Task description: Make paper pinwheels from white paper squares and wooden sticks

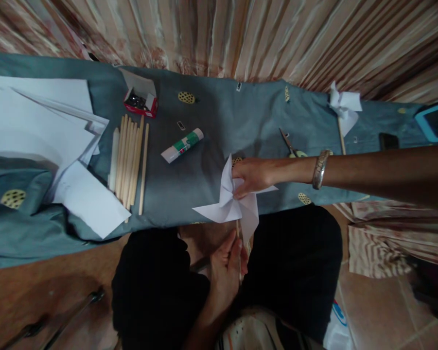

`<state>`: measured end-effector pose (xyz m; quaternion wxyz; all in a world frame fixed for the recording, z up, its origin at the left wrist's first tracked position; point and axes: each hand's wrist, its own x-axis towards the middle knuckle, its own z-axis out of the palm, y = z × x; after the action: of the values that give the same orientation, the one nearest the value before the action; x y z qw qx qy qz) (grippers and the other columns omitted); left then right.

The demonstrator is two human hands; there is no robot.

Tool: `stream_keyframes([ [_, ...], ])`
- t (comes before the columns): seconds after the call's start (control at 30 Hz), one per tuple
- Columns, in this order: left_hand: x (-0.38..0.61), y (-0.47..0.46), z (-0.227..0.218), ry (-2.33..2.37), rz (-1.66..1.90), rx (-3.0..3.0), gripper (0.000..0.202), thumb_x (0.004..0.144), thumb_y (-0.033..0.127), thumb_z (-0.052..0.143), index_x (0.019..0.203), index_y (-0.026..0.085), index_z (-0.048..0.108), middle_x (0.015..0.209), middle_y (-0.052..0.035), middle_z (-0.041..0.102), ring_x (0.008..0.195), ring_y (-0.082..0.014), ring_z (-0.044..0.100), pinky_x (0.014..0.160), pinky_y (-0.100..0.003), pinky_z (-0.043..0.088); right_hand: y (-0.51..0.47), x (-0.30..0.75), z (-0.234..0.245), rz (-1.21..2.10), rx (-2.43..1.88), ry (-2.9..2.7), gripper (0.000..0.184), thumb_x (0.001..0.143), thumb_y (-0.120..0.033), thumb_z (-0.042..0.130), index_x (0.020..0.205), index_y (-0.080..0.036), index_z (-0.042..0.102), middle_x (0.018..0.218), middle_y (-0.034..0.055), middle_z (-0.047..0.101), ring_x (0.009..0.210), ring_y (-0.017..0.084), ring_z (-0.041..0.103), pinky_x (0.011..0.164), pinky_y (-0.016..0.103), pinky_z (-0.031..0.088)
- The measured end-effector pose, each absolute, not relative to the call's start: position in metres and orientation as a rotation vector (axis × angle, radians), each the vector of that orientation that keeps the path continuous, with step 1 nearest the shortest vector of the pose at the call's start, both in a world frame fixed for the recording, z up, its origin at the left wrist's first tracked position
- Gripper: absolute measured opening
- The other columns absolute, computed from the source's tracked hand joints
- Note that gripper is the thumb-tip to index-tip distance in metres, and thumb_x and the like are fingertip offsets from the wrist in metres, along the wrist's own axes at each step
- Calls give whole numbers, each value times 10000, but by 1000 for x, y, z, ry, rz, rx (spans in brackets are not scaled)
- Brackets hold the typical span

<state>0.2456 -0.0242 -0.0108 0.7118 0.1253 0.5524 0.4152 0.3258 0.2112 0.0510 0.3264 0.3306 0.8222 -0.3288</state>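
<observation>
A white paper pinwheel (229,210) is in front of me at the table's near edge, its folded blades spread out. A thin wooden stick (237,226) runs down from it towards my lap. My left hand (228,260) is closed around this stick below the blades, between my knees. From the right reaches my right hand (253,176), with a bracelet (320,169) at the wrist. Its fingers are closed on the pinwheel's middle, thumb against the paper; the fingertips are partly hidden, so a pin there cannot be made out.
On the cloth-covered table (219,121) lie a glue stick (183,145), wooden sticks (128,160), an open red box (141,103) of small dark pieces, paper sheets (36,116), and scissors (290,148). Another pinwheel (344,104) and a blue-framed device (435,122) lie at the right.
</observation>
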Motion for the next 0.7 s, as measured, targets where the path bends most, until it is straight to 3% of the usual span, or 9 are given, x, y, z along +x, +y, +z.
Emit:
stream_keyframes([
  [0.13, 246, -22, -11, 1180, 945, 292, 442, 766, 615, 687, 855, 184, 738, 542, 28, 553, 385, -63, 412, 378, -189, 290, 211, 328, 50, -904, 882, 2163, 249, 799, -259, 739, 1011, -134, 772, 946, 55, 759, 899, 181, 662, 716, 234, 422],
  [0.27, 246, -19, -13, 1146, 974, 219, 526, 686, 624, 747, 919, 152, 744, 496, 31, 555, 345, -71, 404, 358, -198, 283, 210, 332, 53, -998, 870, 2205, 254, 795, -232, 736, 1028, -135, 765, 967, 52, 751, 910, 180, 652, 736, 235, 419],
  [0.4, 241, -19, -12, 1130, 998, 228, 636, 675, 593, 765, 1075, 100, 729, 486, 27, 568, 338, -67, 399, 364, -196, 271, 210, 330, 56, -992, 944, 2157, 221, 742, -270, 762, 868, -89, 767, 834, 70, 725, 774, 188, 618, 656, 269, 391],
  [0.53, 236, -22, -11, 1096, 1009, 294, 656, 724, 579, 735, 1149, 81, 701, 434, 37, 543, 334, -71, 401, 376, -191, 271, 208, 332, 59, -1065, 958, 2134, 194, 730, -297, 753, 745, -105, 731, 680, 10, 660, 655, 140, 546, 593, 256, 345],
  [0.7, 234, -23, -7, 1079, 1052, 259, 625, 718, 568, 758, 1135, 106, 702, 420, 57, 531, 318, -59, 385, 367, -179, 257, 208, 343, 69, -1130, 1039, 2121, 324, 776, -428, 708, 704, -115, 671, 593, -28, 544, 572, 99, 423, 538, 260, 263],
])
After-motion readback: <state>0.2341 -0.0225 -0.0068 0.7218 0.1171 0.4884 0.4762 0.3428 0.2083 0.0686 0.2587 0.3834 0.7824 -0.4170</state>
